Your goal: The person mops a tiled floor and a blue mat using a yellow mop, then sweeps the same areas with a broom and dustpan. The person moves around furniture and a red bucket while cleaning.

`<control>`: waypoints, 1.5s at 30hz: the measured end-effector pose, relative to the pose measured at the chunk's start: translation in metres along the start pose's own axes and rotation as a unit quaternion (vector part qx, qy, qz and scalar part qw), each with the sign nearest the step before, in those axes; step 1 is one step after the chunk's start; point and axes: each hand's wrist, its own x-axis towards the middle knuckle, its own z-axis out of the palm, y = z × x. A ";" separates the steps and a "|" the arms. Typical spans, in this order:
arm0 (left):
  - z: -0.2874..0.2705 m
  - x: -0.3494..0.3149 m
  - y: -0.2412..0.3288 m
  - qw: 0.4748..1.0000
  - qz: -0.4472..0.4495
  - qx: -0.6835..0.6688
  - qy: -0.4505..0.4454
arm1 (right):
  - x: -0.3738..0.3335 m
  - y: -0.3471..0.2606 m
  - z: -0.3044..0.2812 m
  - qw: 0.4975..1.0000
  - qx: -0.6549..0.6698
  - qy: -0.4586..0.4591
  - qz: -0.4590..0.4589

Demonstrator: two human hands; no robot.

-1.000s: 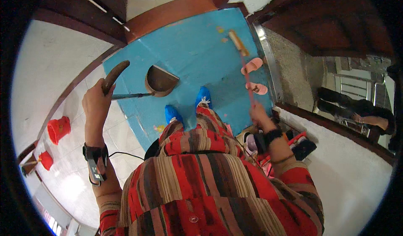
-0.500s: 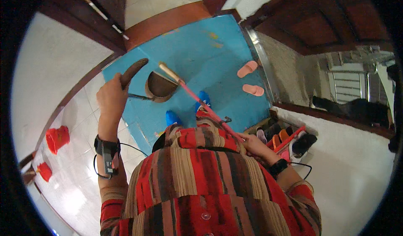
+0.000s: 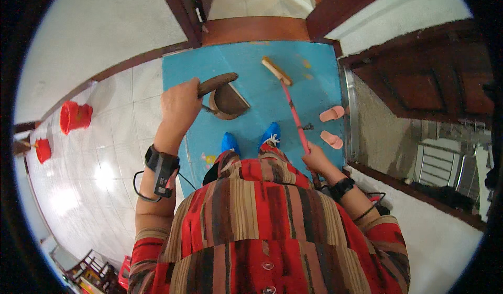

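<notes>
My left hand (image 3: 179, 105) is closed round the thick brown handle of a dustpan (image 3: 229, 102). The brown pan lies at or just above the blue mat (image 3: 251, 79), its open edge facing right. My right hand (image 3: 316, 159) grips the pink stick of a broom (image 3: 294, 112). The broom's pale, narrow head (image 3: 276, 71) is at the mat, beyond and to the right of the dustpan. My feet in blue shoe covers (image 3: 270, 135) stand at the mat's near part.
Two pink slippers (image 3: 332, 114) lie at the mat's right side, near the metal door sill (image 3: 349, 111). A wooden threshold (image 3: 257, 29) bounds the far edge. Left, on white tiles, stand a red bucket (image 3: 76, 117) and a smaller red container (image 3: 43, 150). A brown door (image 3: 445, 74) stands at right.
My view has turned, so the scene sits differently. The broom head has moved right, away from the dustpan, and its stick is more upright in the picture. Both hands keep their holds.
</notes>
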 end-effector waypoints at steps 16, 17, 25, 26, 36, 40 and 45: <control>-0.028 -0.079 -0.109 0.984 -0.161 -0.070 0.036 | -0.063 -0.031 -0.031 0.987 0.138 -0.048 0.061; -0.032 -0.085 -0.118 0.978 -0.186 -0.081 0.046 | -0.053 -0.039 -0.036 0.986 0.156 -0.048 0.032; -0.027 -0.100 -0.148 0.968 -0.244 -0.049 0.030 | 0.089 -0.112 -0.008 0.989 0.147 0.024 0.008; -0.025 -0.099 -0.148 0.970 -0.237 -0.042 0.032 | 0.098 -0.117 0.004 0.992 0.127 -0.017 -0.004; -0.028 -0.092 -0.140 0.979 -0.205 -0.012 0.020 | 0.037 -0.094 0.038 0.986 -0.135 -0.066 -0.068; -0.027 -0.091 -0.139 0.977 -0.208 -0.025 0.033 | 0.014 -0.104 0.016 0.958 -0.182 -0.146 -0.169; -0.025 -0.091 -0.133 0.974 -0.228 -0.004 0.015 | 0.016 -0.128 -0.013 0.970 -0.127 -0.203 -0.032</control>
